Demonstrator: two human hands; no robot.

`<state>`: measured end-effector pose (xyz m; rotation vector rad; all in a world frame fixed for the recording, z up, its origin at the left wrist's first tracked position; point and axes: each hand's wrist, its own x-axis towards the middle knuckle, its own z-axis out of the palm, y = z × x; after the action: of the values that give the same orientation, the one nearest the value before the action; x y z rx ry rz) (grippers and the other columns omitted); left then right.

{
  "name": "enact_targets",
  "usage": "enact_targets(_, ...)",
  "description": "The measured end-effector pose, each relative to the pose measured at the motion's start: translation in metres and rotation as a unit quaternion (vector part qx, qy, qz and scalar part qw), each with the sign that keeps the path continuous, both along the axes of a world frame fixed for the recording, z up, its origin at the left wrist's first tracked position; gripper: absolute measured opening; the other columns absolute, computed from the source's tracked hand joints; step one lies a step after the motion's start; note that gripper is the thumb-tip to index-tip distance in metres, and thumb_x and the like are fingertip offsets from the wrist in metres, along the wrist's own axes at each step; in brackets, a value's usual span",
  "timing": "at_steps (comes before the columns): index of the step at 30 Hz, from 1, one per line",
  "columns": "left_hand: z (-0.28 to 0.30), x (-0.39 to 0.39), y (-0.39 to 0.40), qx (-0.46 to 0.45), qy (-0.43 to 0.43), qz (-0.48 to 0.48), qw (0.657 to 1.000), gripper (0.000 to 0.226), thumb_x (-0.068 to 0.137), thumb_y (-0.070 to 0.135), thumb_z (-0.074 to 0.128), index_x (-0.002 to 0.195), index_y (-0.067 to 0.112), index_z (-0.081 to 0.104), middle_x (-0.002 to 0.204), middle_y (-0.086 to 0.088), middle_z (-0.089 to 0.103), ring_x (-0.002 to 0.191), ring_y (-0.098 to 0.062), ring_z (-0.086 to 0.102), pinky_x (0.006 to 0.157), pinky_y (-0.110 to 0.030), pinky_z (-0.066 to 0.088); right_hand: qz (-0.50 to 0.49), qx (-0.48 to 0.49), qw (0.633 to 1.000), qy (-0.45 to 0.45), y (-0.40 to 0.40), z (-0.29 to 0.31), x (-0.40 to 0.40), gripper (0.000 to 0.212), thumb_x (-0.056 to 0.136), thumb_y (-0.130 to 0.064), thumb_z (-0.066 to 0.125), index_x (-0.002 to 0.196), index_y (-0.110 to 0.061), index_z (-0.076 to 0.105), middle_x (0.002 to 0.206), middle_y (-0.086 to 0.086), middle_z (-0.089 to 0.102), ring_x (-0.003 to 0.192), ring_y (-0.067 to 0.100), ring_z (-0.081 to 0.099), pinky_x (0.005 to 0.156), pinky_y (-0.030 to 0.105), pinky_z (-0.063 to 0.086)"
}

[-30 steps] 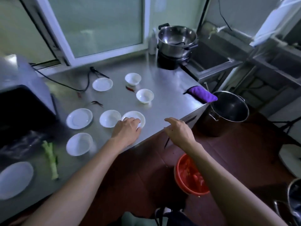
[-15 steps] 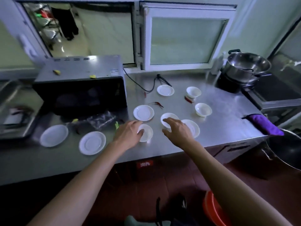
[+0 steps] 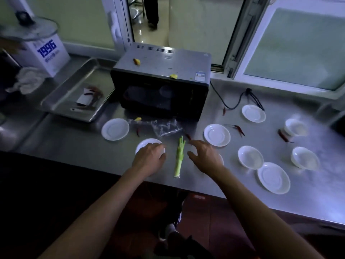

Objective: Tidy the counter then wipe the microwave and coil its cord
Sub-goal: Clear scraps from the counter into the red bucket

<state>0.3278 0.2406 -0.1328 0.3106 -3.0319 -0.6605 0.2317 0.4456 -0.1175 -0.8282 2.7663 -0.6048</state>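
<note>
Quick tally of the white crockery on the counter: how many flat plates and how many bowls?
Flat plates: 5
Bowls: 3
Dish mostly hidden under the right hand, kind unclear: 1
Total: 9

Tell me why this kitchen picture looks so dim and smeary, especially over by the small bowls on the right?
Head view: the light is dim and bluish, coming mostly from the window; the steel counter glares pale on the right, and the bowls there smear with motion blur. The microwave and green stalk read sharper. The wide lens bows the counter edge, and the floor below is near black.
</note>
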Motion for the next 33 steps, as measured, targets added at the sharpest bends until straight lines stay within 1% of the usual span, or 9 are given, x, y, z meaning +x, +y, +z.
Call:
enact_targets(4, -0.016, -0.021, -0.035, -0.010, -0.046, 0.023, 0.999, 0.038, 0.092, 0.029, 0.055, 0.129, 0.025, 0.061, 0.129, -0.004, 0.064, 0.113, -0.029, 0.060, 0.087, -0.039, 0.051, 0.009, -0.008, 1.000, -0.023, -0.037, -0.022, -0.030, 0.040, 0.091, -0.026, 0.063, 0.130, -0.021, 0.061, 0.129, 0.007, 0.064, 0.111, 0.032, 0.062, 0.087, 0.039, 0.050)
enact_targets(6, -0.022, -0.034, -0.052, -0.009, -0.053, 0.035, 0.998, 0.036, 0.093, 0.030, 0.056, 0.128, 0.024, 0.062, 0.129, -0.001, 0.064, 0.114, -0.027, 0.060, 0.089, -0.037, 0.050, 0.013, -0.010, 0.999, -0.045, -0.054, -0.033, -0.044, 0.041, 0.091, -0.026, 0.063, 0.132, -0.021, 0.060, 0.130, 0.006, 0.063, 0.113, 0.031, 0.061, 0.088, 0.039, 0.050)
enact_targets(9, -0.027, -0.052, -0.074, -0.009, -0.057, 0.044, 0.997, 0.027, 0.093, 0.031, 0.057, 0.119, 0.025, 0.064, 0.118, 0.004, 0.068, 0.108, -0.024, 0.061, 0.081, -0.035, 0.049, 0.026, -0.013, 0.998, -0.063, -0.076, -0.047, -0.065, 0.044, 0.092, -0.028, 0.063, 0.135, -0.022, 0.058, 0.136, 0.002, 0.060, 0.120, 0.026, 0.057, 0.095, 0.038, 0.049)
enact_targets(12, -0.029, -0.063, -0.093, -0.015, -0.073, 0.065, 0.995, 0.022, 0.094, 0.033, 0.054, 0.113, 0.025, 0.062, 0.109, 0.002, 0.067, 0.104, -0.024, 0.061, 0.074, -0.035, 0.048, 0.050, -0.003, 0.997, -0.060, -0.097, -0.057, -0.082, 0.045, 0.093, -0.030, 0.062, 0.137, -0.023, 0.057, 0.139, 0.000, 0.060, 0.124, 0.023, 0.056, 0.100, 0.035, 0.045)
enact_targets(17, -0.033, -0.057, -0.121, -0.008, -0.094, 0.099, 0.991, 0.018, 0.091, 0.027, 0.050, 0.103, 0.021, 0.062, 0.099, 0.005, 0.064, 0.094, -0.021, 0.061, 0.070, -0.039, 0.052, 0.087, 0.005, 0.992, -0.095, -0.138, -0.061, -0.098, 0.045, 0.095, -0.032, 0.060, 0.139, -0.026, 0.054, 0.142, 0.002, 0.057, 0.124, 0.027, 0.058, 0.098, 0.041, 0.052)
enact_targets(19, -0.033, -0.052, -0.129, 0.009, -0.091, 0.119, 0.989, 0.020, 0.092, 0.026, 0.051, 0.107, 0.024, 0.063, 0.104, 0.007, 0.065, 0.097, -0.018, 0.061, 0.073, -0.038, 0.052, 0.108, -0.003, 0.988, -0.108, -0.153, -0.061, -0.101, 0.046, 0.095, -0.030, 0.061, 0.140, -0.022, 0.054, 0.143, 0.006, 0.056, 0.126, 0.030, 0.056, 0.100, 0.043, 0.050)
enact_targets(23, -0.034, -0.050, -0.142, 0.016, -0.105, 0.157, 0.982, 0.030, 0.096, 0.032, 0.050, 0.122, 0.022, 0.061, 0.119, 0.001, 0.065, 0.110, -0.023, 0.060, 0.084, -0.039, 0.051, 0.131, -0.008, 0.986, -0.106, -0.173, -0.064, -0.109, 0.045, 0.094, -0.027, 0.062, 0.137, -0.018, 0.057, 0.139, 0.007, 0.059, 0.124, 0.030, 0.057, 0.100, 0.041, 0.049)
enact_targets(28, -0.039, -0.052, -0.156, 0.027, -0.098, 0.173, 0.980, 0.032, 0.096, 0.031, 0.052, 0.125, 0.022, 0.061, 0.122, 0.000, 0.065, 0.110, -0.024, 0.061, 0.083, -0.037, 0.049, 0.141, -0.007, 0.984, -0.106, -0.189, -0.069, -0.118, 0.045, 0.094, -0.027, 0.063, 0.137, -0.017, 0.057, 0.139, 0.007, 0.060, 0.123, 0.028, 0.059, 0.100, 0.040, 0.050)
enact_targets(33, -0.050, -0.061, -0.166, 0.040, -0.098, 0.175, 0.979, 0.037, 0.097, 0.031, 0.054, 0.132, 0.022, 0.059, 0.132, -0.001, 0.063, 0.119, -0.023, 0.057, 0.095, -0.039, 0.048, 0.119, 0.011, 0.987, -0.112, -0.202, -0.077, -0.121, 0.043, 0.094, -0.027, 0.063, 0.137, -0.017, 0.058, 0.136, 0.005, 0.062, 0.118, 0.026, 0.062, 0.097, 0.036, 0.051)
